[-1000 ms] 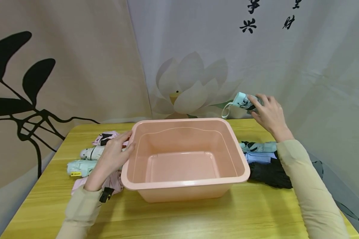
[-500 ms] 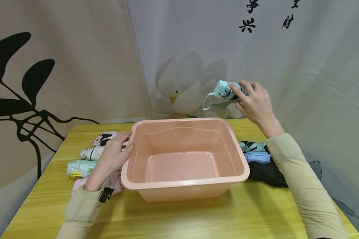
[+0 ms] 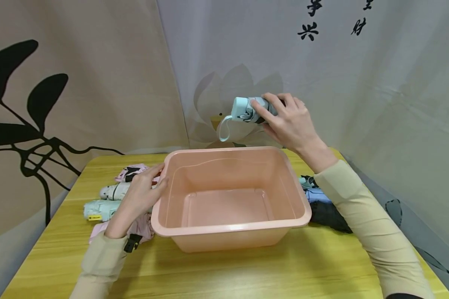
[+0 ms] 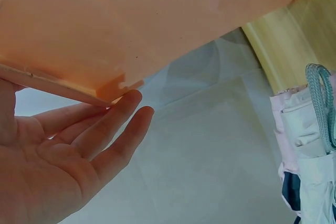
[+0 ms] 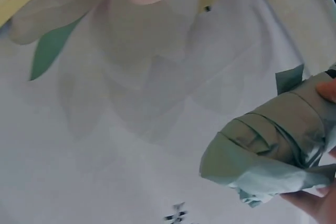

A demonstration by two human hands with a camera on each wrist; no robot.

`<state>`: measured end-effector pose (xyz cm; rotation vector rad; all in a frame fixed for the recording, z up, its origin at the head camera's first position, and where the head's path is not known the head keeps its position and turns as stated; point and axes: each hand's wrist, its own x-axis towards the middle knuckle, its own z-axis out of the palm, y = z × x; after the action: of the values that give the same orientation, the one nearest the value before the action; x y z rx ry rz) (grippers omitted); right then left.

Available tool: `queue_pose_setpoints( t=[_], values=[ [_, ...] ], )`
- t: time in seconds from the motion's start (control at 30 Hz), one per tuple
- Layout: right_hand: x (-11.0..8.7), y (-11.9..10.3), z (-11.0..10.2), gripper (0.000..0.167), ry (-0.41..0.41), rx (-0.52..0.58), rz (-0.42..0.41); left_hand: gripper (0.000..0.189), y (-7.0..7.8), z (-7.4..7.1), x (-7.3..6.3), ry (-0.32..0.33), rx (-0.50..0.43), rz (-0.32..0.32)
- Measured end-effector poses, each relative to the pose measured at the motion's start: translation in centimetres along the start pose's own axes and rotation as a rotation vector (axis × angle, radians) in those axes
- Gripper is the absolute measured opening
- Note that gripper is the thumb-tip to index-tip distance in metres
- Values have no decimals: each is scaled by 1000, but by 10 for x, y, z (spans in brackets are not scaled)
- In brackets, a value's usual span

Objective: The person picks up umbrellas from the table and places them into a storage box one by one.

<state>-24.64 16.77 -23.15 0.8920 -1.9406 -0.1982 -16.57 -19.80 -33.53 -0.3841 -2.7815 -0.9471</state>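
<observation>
My right hand [image 3: 289,122] holds a folded light-blue umbrella [image 3: 247,110] in the air above the back of a pink plastic tub [image 3: 232,228]. The umbrella lies nearly level, its pale handle end pointing left and a wrist strap loop hanging down. In the right wrist view, the umbrella's wrapped canopy end [image 5: 262,145] sticks out from the fingers. My left hand [image 3: 144,189] holds the tub's left rim, thumb over its edge. From below, the left wrist view shows this hand's fingers [image 4: 113,124] at the rim's corner. The tub's visible inside is bare.
Left of the tub lie several folded umbrellas, including a mint one [image 3: 102,210], a white one [image 3: 114,192] and a pink one [image 3: 132,171]. On the right are a blue one [image 3: 317,195] and a black one [image 3: 329,216], partly behind my sleeve. A printed curtain [image 3: 247,50] hangs behind the table.
My right hand has carried the light-blue umbrella left and slightly upward, from beyond the tub's right side to above its back edge. My left hand and the tub have stayed put.
</observation>
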Motion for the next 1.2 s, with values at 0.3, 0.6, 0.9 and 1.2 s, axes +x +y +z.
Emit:
queue_pose_setpoints(
  t=[0.3,0.6,0.9,1.2],
  values=[
    [25,-33,-4,45,59,-30,-91,52,2,-1,-1,-3,4,-10],
    [39,-71,-2,31,80,-23,-134,52,2,-3,-2,-16,-1,-24],
    [35,-95,4,30,28,33,-189,52,3,-2,-2,-16,8,-30],
    [27,-112,14,29,-66,-38,-245,52,3,-2,-2,-14,14,-26]
  ],
)
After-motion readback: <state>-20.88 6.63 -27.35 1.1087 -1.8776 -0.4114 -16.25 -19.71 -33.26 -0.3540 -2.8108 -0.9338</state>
